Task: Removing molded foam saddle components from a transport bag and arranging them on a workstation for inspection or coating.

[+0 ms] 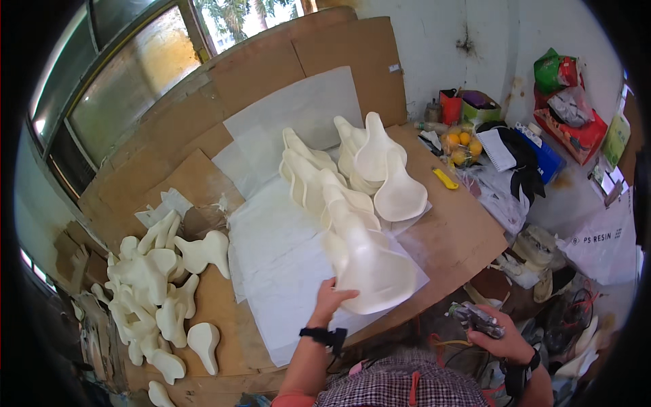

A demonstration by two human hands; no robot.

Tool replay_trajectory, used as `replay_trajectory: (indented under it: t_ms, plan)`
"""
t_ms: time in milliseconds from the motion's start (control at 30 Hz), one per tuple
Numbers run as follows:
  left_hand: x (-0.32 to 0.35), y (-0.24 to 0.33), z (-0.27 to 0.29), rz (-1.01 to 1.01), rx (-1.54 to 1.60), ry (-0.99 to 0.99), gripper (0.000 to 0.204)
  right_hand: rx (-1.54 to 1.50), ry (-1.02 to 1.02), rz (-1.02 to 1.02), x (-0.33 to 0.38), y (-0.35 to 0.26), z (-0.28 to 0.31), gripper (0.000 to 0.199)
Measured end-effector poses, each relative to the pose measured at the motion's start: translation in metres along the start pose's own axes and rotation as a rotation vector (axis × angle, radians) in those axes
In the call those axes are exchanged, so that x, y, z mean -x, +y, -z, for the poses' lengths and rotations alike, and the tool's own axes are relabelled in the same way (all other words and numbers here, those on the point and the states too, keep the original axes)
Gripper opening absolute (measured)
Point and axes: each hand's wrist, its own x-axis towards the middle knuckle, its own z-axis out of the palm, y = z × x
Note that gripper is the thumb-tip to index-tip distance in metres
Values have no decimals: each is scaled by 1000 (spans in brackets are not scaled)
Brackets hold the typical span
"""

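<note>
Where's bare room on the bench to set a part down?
Free: the white paper between the loose cream pile and the nested cream pieces; also the bare cardboard right of the nested pieces, on the near side of the yellow cutter. Crowded: the left end, under the loose pile, and the back-right corner around the bagged oranges.

Cream scooped shell (375,275), broad end nearest; dark object (479,321) to its right.

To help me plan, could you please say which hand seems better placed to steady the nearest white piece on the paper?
Probably the left hand: it touches that white piece at its left edge. The right hand is away from it and holds a dark, shiny object.
</note>
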Motion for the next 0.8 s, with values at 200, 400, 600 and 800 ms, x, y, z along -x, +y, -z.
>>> replay_trajectory:
  t_ms: [200,400,600,800]
  plan:
    - [77,-7,147,-150,77,397,62,-177,80,12,-19,-28,-34,58]
    - [66,5,141,-239,302,544,61,-211,151,134,-19,-44,-42,57]
    - [-24,-10,85,-42,369,24,65,-71,106,-10,-35,-13,-40,48]
    - [-100,-31,30,-181,-577,-50,73,94,70,-60,-60,-29,-43,35]
